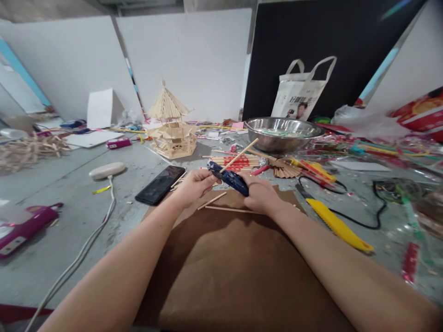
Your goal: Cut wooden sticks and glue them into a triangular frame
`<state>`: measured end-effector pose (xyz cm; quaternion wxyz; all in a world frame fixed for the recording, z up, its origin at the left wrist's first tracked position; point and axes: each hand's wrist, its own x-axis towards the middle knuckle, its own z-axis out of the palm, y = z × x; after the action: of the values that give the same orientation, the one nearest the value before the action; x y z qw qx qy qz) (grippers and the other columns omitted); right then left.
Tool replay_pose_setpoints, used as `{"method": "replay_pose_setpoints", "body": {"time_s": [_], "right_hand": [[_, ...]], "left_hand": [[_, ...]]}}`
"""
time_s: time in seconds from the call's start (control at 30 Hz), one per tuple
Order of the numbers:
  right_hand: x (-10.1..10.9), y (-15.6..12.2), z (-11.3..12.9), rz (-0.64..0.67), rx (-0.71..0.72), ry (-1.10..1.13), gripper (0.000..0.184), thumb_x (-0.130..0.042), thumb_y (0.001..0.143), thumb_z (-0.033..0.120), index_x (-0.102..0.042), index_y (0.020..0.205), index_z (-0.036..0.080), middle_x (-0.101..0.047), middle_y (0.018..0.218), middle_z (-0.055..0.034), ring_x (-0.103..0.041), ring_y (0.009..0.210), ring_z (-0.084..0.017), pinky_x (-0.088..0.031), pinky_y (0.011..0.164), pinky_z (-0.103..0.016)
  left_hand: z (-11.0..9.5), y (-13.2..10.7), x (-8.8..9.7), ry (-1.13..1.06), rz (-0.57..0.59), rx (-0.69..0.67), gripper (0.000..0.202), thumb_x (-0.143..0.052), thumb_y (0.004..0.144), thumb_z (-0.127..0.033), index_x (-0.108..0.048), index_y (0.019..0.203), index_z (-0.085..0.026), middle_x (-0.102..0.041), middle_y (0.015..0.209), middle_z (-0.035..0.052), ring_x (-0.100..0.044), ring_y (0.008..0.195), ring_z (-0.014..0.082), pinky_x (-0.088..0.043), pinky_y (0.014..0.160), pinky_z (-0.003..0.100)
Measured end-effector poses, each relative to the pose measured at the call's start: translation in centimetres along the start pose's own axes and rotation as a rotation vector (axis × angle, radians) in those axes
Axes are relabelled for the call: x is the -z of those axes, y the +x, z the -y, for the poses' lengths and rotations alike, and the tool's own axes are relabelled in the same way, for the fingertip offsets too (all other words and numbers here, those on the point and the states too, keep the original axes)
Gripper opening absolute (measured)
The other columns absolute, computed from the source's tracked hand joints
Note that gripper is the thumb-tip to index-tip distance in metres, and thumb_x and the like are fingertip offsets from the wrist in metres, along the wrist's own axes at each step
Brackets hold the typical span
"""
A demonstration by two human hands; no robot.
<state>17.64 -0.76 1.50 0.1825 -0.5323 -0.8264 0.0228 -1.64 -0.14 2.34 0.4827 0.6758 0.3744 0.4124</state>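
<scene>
In front of me my right hand (261,193) is closed around one end of a dark blue, pale-specked hand tool (230,179). Its exact kind is not clear. A thin wooden stick (242,153) slants up to the right from behind the tool. My left hand (199,185) is closed at the tool's left end, pinching the lower part of the stick, which the tool and fingers partly hide. Below the hands, a short stick (212,201) and a longer stick (233,210) lie on a brown sheet (238,272).
A wooden stick pagoda model (171,133) stands at the back, left of a steel bowl (284,138). A black phone (161,184) lies left of my hands. To the right are a yellow-handled saw (339,223) and black cord. A white cable (104,226) crosses the left side.
</scene>
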Motion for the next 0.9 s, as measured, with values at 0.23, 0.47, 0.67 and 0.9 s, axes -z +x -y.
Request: {"method": "replay_pose_setpoints", "body": {"time_s": [0.23, 0.47, 0.67, 0.9], "right_hand": [[0.0, 0.0, -0.1, 0.056, 0.01, -0.069, 0.054, -0.047, 0.06, 0.018, -0.04, 0.113, 0.021, -0.057, 0.102, -0.0055, -0.053, 0.09, -0.021, -0.037, 0.074, -0.027], [0.4, 0.4, 0.6, 0.106, -0.025, -0.111, 0.039, -0.046, 0.062, 0.022, -0.048, 0.101, 0.019, -0.061, 0.09, -0.0059, -0.055, 0.081, -0.021, -0.037, 0.067, -0.026], [0.2, 0.6, 1.0, 0.104, -0.087, -0.149, 0.029, -0.044, 0.065, 0.029, -0.053, 0.089, 0.017, -0.062, 0.078, -0.008, -0.056, 0.071, -0.021, -0.037, 0.057, -0.025], [0.9, 1.1, 1.3, 0.415, -0.236, 0.069, 0.02, -0.044, 0.065, 0.031, -0.057, 0.07, 0.016, -0.062, 0.064, -0.0069, -0.057, 0.055, -0.016, -0.038, 0.046, -0.022]], "left_hand": [[0.4, 0.1, 0.6, -0.161, 0.123, 0.132, 0.032, -0.056, 0.065, -0.044, -0.052, 0.068, -0.012, -0.023, 0.037, -0.0092, -0.016, 0.032, 0.0011, -0.011, 0.033, 0.016], [0.6, 0.2, 0.6, -0.113, 0.049, 0.127, 0.034, -0.053, 0.066, -0.047, -0.051, 0.068, -0.013, -0.024, 0.037, -0.0096, -0.016, 0.031, 0.0011, -0.011, 0.033, 0.016], [1.3, 0.6, -0.1, 0.109, -0.197, 0.025, 0.028, -0.047, 0.071, -0.042, -0.045, 0.065, -0.015, -0.04, 0.041, -0.0071, -0.03, 0.035, 0.0028, -0.023, 0.038, 0.016], [2.5, 0.9, -0.9, 0.676, -0.251, 0.083, 0.028, -0.038, 0.075, -0.035, -0.049, 0.059, -0.015, -0.049, 0.048, -0.0015, -0.043, 0.046, 0.0099, -0.03, 0.047, 0.021]]}}
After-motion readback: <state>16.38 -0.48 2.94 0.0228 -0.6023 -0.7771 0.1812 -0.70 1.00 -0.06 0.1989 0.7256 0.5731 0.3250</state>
